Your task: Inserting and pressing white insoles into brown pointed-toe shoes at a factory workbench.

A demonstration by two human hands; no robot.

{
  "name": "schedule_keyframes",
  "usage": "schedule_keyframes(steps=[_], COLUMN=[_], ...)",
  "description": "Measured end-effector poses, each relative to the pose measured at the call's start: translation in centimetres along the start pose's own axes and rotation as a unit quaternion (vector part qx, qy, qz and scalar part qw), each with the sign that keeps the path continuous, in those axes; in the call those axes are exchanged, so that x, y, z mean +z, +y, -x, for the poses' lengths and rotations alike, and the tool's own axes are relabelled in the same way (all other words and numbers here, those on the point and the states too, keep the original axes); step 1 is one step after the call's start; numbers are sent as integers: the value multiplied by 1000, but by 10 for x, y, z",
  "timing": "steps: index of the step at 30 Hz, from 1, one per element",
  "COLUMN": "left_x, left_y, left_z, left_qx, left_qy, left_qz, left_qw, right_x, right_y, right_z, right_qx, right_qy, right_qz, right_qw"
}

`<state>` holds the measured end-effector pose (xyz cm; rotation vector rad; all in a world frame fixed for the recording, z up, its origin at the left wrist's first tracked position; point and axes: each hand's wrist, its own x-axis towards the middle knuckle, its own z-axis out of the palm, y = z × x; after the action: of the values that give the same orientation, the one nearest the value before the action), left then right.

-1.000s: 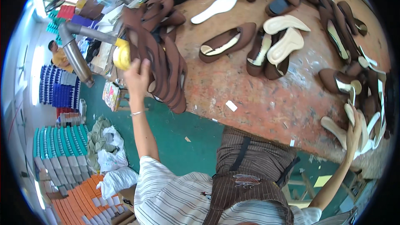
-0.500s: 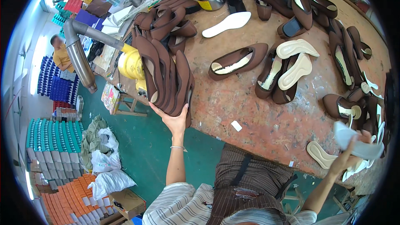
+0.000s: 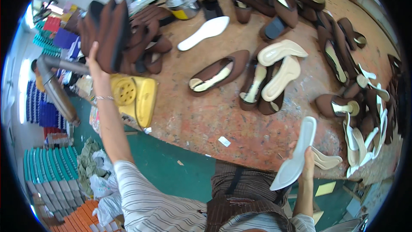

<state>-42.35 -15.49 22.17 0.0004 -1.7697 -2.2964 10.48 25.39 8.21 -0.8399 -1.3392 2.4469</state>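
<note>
My left hand [image 3: 96, 62] is at the far left of the table, its fingers wrapped round a bunch of brown flat shoes [image 3: 105, 32] with dark soles, tilted on their sides. The bunch is smeared by motion and overlaps a heap of brown shoes [image 3: 150, 30]. In my right hand [image 3: 308, 165], near the table's front edge, is a pale white insole [image 3: 298, 152], held upright on a slant. A beige insole [image 3: 327, 160] lies beside that hand. Two more beige insoles, an upper one [image 3: 283, 51] and a lower one [image 3: 281, 78], rest on a pair of brown shoes [image 3: 251, 88].
A single brown shoe [image 3: 219, 73] and a white insole [image 3: 204, 33] lie mid-table. A yellow machine with a round vent [image 3: 148, 99] stands at the left edge, near a metal duct [image 3: 58, 88]. Shoes and insoles [image 3: 360, 141] pile up at right. A tin [image 3: 182, 4] stands behind.
My left hand has carried the bunch of shoes up and left, uncovering the yellow machine. My right hand has brought the pale insole left, away from the pile at right, and turned it upright.
</note>
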Motion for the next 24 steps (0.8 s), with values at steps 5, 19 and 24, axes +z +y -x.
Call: schedule_keyframes(steps=[5,19,24], left_x=[-13,71,51], left_y=[-56,-84,-65], left_z=[-32,304,377], left_qx=[196,121,176], left_qy=[222,-277,-415], left_qz=[-279,-341,-322], left_qw=[913,890,833], right_x=[-10,-46,-14], right_y=[27,-28,-56], right_z=[1,17,32], right_qx=[67,-41,-342], right_qy=[4,144,78], right_qz=[-107,26,485], right_qw=[992,988,801])
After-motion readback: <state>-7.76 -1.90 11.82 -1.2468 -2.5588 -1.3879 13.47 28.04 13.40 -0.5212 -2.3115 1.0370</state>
